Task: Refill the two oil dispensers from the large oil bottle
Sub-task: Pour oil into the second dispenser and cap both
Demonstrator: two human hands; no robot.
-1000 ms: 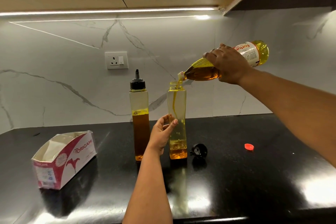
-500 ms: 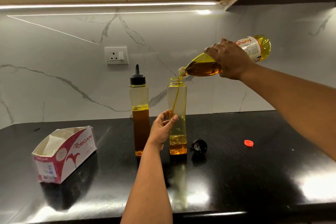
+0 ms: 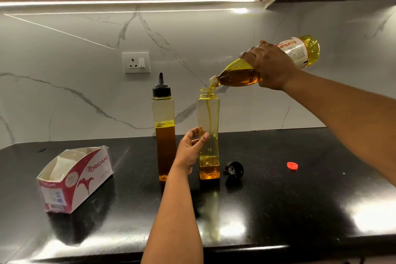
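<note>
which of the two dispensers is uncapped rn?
The right dispenser, held by the left hand under the oil bottle. Its neck is bare; the left dispenser wears its black nozzle cap.

Both my forearms bare, no sleeves in view, nothing worn on either wrist; left hand (image 3: 189, 150) has pale polished nails, right hand (image 3: 270, 66) shows no rings.
</note>
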